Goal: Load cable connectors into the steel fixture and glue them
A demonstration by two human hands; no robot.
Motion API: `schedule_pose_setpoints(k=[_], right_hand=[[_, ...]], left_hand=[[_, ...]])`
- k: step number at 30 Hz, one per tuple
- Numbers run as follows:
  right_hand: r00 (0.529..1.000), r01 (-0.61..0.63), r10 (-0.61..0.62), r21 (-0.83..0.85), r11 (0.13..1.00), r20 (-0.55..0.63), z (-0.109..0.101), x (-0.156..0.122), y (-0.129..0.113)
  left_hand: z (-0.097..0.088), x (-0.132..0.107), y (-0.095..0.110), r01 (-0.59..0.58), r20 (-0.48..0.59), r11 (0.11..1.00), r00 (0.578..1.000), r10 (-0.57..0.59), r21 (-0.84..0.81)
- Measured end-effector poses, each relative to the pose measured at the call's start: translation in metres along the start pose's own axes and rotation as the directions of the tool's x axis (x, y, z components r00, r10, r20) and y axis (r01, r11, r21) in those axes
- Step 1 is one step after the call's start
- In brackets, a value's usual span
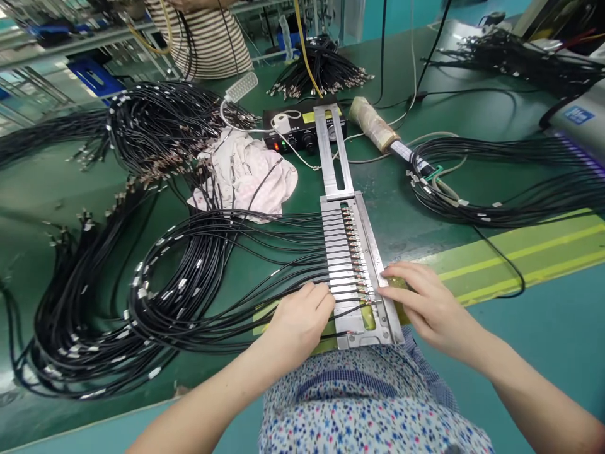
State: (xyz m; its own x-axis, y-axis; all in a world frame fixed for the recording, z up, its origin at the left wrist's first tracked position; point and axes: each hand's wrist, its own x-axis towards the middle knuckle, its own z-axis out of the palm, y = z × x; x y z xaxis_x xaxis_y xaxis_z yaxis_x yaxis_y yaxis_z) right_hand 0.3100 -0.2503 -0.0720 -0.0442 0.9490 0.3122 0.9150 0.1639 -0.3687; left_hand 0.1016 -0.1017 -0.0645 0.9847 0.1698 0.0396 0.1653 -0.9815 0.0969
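Note:
A long steel comb fixture lies on the green mat, with a slotted steel bar extending away from me. Many thin black cables fan in from big coils at the left, and their small metal connector ends sit in a row in its slots. My left hand lies curled over the cables at the fixture's left side; its thumb is hidden. My right hand lies across the right rail, fingertips on the metal, with no held object visible.
Beyond the fixture stand a black control box, a crumpled white cloth and a small lamp. A taped roll and a black cable coil lie right. A person in a striped top stands at the far side.

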Motion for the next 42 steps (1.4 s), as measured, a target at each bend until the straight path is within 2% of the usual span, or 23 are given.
schedule_pose_setpoints(k=[6,11,14,18,21,23,27,30,32,36,39,42], right_hand=[[0.995,0.065,-0.060,-0.064,0.996,0.077,0.006,0.013,-0.007],[0.977,0.163,-0.148,-0.093,0.982,0.153,0.012,0.026,-0.014],[0.977,0.162,-0.146,-0.098,0.982,0.152,0.012,0.029,-0.016],[0.971,0.184,-0.161,-0.123,0.975,0.177,0.010,0.035,-0.020],[0.966,0.205,-0.178,-0.136,0.969,0.190,0.011,0.039,-0.021],[0.967,0.211,-0.187,-0.129,0.969,0.174,0.013,0.039,-0.017],[0.985,0.145,-0.139,-0.056,0.988,0.100,0.013,0.028,-0.006],[0.998,0.049,-0.049,0.015,0.999,-0.039,0.008,0.015,-0.005],[0.996,0.015,-0.011,0.048,0.999,-0.084,0.004,0.009,-0.008],[0.998,-0.001,0.005,0.057,0.998,-0.064,-0.003,0.005,-0.014],[0.998,-0.011,0.014,0.052,0.999,-0.061,-0.005,0.003,-0.014],[0.999,-0.025,0.027,0.043,0.999,-0.047,-0.006,0.001,-0.013]], left_hand=[[-0.002,0.005,-0.004,-0.013,-0.010,0.999,1.000,0.012,-0.047],[0.003,-0.002,-0.010,-0.093,-0.052,0.990,0.995,0.088,-0.103],[0.005,-0.011,-0.015,-0.122,-0.058,0.990,0.991,0.117,-0.078],[0.003,-0.015,-0.021,-0.132,0.008,0.991,0.991,0.132,-0.026],[-0.001,-0.012,-0.019,-0.142,0.036,0.990,0.989,0.141,0.020],[-0.001,-0.010,-0.014,-0.142,0.007,0.988,0.990,0.142,0.061],[0.004,-0.014,-0.003,-0.132,-0.077,0.991,0.988,0.135,0.038],[0.009,-0.022,-0.001,-0.091,-0.066,0.996,0.994,0.092,0.011],[0.008,-0.025,-0.003,-0.080,-0.048,0.997,0.996,0.081,0.012],[-0.003,-0.023,-0.006,-0.046,-0.065,0.999,0.997,0.046,-0.005],[-0.010,-0.019,-0.006,-0.026,-0.090,0.999,0.995,0.030,0.044],[-0.011,-0.017,-0.005,-0.052,-0.051,0.997,0.997,0.056,0.061]])
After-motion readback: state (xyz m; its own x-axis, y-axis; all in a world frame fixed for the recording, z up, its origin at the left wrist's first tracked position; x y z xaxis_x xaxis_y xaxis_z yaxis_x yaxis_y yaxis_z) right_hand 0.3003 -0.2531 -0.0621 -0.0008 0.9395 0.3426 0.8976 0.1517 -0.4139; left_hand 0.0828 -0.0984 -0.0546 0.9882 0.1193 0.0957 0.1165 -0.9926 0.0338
